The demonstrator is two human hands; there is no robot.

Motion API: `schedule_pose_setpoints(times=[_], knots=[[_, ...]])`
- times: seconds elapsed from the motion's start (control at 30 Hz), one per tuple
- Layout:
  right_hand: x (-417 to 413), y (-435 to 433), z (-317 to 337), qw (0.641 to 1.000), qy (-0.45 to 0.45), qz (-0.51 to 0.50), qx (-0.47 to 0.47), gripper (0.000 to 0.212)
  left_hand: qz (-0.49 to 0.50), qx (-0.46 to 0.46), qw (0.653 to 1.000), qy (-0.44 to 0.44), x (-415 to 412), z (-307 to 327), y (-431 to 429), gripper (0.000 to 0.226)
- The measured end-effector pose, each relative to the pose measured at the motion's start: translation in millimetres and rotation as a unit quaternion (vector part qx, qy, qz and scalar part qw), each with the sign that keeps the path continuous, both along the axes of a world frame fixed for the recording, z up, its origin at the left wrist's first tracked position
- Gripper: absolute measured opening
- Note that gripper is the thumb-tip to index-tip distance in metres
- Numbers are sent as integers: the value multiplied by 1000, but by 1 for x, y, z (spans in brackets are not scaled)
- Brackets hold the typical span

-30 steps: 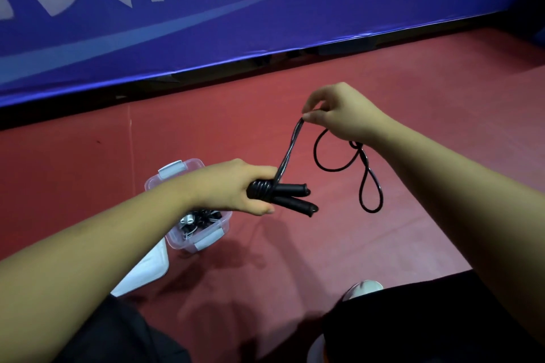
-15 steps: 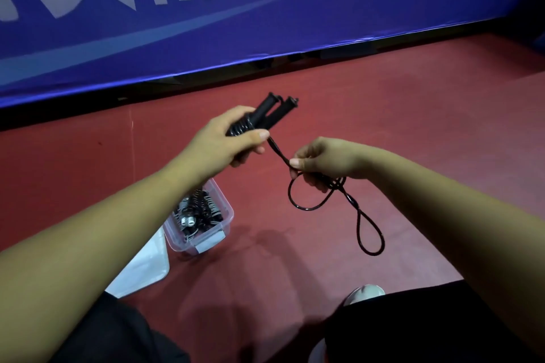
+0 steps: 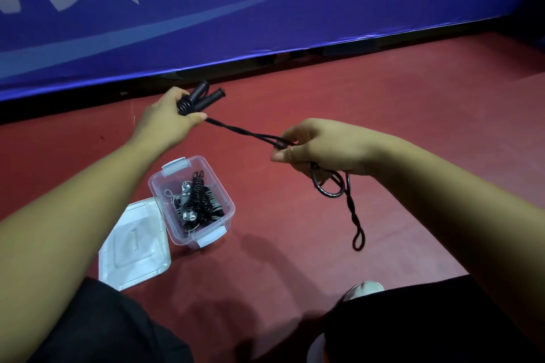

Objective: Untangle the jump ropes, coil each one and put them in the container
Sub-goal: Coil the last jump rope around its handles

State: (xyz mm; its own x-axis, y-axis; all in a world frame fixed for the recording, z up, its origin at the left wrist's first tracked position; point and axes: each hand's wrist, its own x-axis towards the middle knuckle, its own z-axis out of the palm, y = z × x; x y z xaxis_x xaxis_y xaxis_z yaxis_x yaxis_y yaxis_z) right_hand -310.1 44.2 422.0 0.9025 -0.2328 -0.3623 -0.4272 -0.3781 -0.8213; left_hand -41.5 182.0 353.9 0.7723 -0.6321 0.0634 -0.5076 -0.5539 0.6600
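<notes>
My left hand (image 3: 166, 119) grips the two black handles (image 3: 206, 95) of a black jump rope, with several turns of cord wound round them. The doubled cord (image 3: 241, 131) runs taut from there to my right hand (image 3: 317, 147), which pinches it. Below that hand the rest of the rope (image 3: 352, 209) hangs in a small loop and a twisted tail above the red floor. A clear plastic container (image 3: 227, 206) stands open on the floor under my left forearm, with coiled black and grey ropes (image 3: 196, 200) inside.
The container's white lid (image 3: 137, 244) lies on the floor at its left. A blue banner (image 3: 265, 18) runs along the back. My knees in dark trousers and a white shoe (image 3: 364, 289) fill the bottom of the view.
My left hand has lifted the handles up and away to the left, and my right hand has dropped lower and moved right, pulling the cord taut between them.
</notes>
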Motion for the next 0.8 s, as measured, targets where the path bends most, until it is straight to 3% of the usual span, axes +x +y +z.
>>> schedule_pose_setpoints(times=[0.13,0.33,0.43,0.6,0.7,0.8], knots=[[-7,1,4,1000,-13,6,-24,14,-17,50,998,-40,-1,-4,0,44],[-11,-10,3,990,-64,-59,108,21,-74,106,990,-48,-6,-7,-3,45],[-9,-8,9,986,-79,-62,135,18,-97,154,979,-93,-10,-6,-5,47],[-3,2,18,985,-149,-51,76,16,-149,217,945,-191,-33,-8,-10,39],[0,0,22,980,-181,-65,44,19,-201,241,934,-172,-55,-16,-11,34],[1,-5,22,976,-200,-87,24,21,-242,244,929,-139,-78,-21,-13,51]])
